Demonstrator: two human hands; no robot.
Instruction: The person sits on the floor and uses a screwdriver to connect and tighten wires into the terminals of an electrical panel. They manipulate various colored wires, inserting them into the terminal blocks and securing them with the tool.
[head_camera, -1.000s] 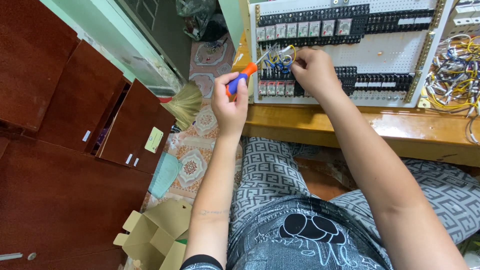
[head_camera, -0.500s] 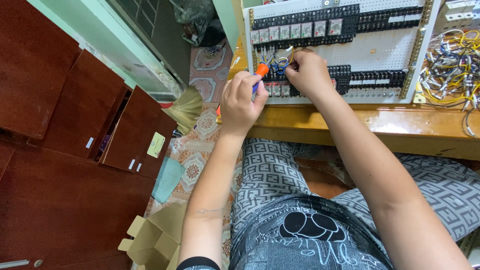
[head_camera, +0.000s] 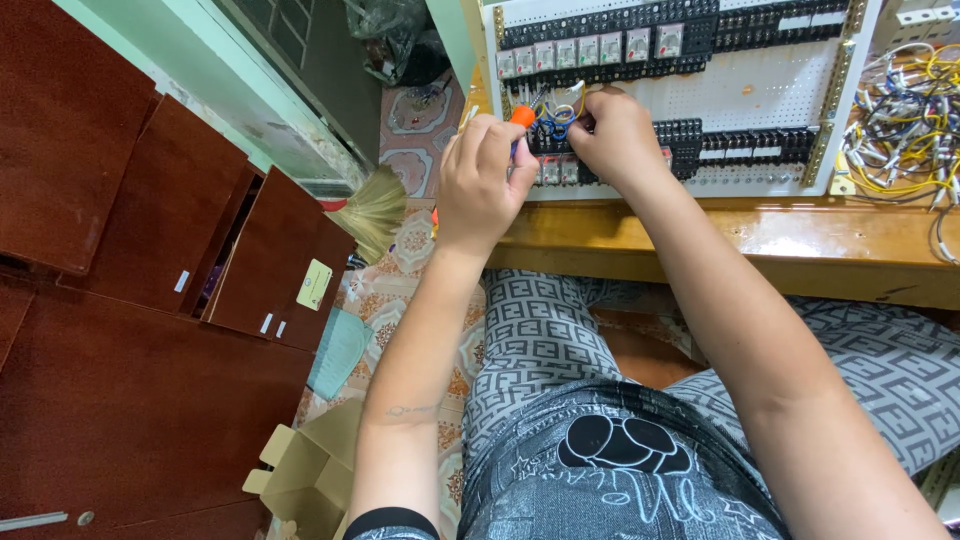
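The left hand (head_camera: 485, 180) is curled shut around a screwdriver (head_camera: 520, 120), of which only the orange end shows above the fingers (head_camera: 497, 140); its tip is hidden. The right hand (head_camera: 618, 135) presses against a white perforated control panel (head_camera: 760, 90), its fingers bent and pinched at a small bunch of blue and yellow wires (head_camera: 555, 115) beside the rows of black terminal blocks (head_camera: 740, 145); how firmly it holds them cannot be told. The panel stands on a wooden counter (head_camera: 800, 240). A loose tangle of yellow and white wires (head_camera: 905, 140) lies at the panel's right edge. Brown cabinets (head_camera: 150, 250) and an open cardboard box (head_camera: 300, 470) sit to the left.
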